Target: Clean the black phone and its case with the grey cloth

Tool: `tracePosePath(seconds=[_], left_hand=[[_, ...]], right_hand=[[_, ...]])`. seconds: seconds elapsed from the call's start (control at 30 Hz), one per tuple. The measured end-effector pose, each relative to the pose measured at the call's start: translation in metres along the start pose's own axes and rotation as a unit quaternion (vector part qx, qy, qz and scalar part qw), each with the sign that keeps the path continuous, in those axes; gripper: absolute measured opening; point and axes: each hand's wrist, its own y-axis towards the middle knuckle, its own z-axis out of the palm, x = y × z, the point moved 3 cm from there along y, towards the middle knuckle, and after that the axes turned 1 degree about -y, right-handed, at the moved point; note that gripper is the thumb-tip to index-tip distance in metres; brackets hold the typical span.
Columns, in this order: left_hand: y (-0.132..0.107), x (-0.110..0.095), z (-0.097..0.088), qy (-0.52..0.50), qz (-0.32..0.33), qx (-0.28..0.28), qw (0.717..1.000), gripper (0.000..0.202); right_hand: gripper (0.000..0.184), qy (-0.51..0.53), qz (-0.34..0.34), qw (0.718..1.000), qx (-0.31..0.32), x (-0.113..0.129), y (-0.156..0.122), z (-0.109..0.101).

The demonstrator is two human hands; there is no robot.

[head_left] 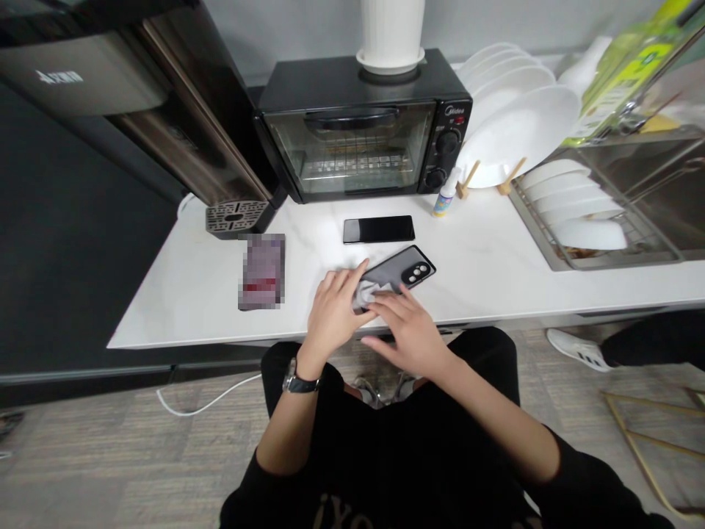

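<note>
A dark phone (401, 269) lies camera-side up near the front edge of the white counter (485, 257). My left hand (332, 314), with a watch on its wrist, rests on the phone's near end, fingers bent against a small grey cloth (364, 295). My right hand (406, 330) lies over the same end of the phone, its fingers pressing on the cloth. A second black phone (379, 229) lies flat, screen up, farther back on the counter. A small spray bottle (445, 195) stands beside the oven.
A black toaster oven (358, 132) stands at the back with a white pot on top. White plates (518, 125) stand in a rack; bowls sit in a sink tray (584, 220) on the right. A blurred card (262, 270) lies left. Another person's shoe (578, 348) is on the floor.
</note>
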Motion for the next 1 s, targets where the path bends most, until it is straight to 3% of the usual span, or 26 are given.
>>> tracePosePath(seconds=[0.1,0.33,0.47,0.6,0.7,0.9,1.0], left_hand=[[0.000,0.000,0.000,0.003,0.000,-0.001,1.000,0.088],[0.000,0.000,0.000,0.008,-0.001,-0.010,1.000,0.096],[0.000,0.000,0.000,0.004,0.007,-0.018,1.000,0.096],[-0.001,0.002,0.000,0.002,0.012,-0.006,1.000,0.088],[-0.001,0.002,0.000,0.004,0.010,-0.001,1.000,0.084],[0.000,0.001,0.001,0.002,0.007,-0.013,1.000,0.097],[0.000,0.000,0.001,0.002,0.005,-0.012,1.000,0.097]], right_hand=[[0.046,0.001,0.016,1.000,-0.017,0.007,-0.005,0.001],[0.047,-0.127,0.153,0.976,-0.088,-0.049,-0.006,-0.022],[0.060,-0.109,0.122,0.984,-0.067,-0.037,-0.001,-0.012],[0.052,-0.012,0.017,1.000,-0.018,0.002,0.004,0.004],[0.056,0.023,-0.026,0.999,0.010,0.011,0.007,0.005],[0.064,-0.108,0.098,0.989,-0.030,-0.044,0.016,-0.013],[0.065,-0.124,0.121,0.984,-0.042,-0.046,0.019,-0.012]])
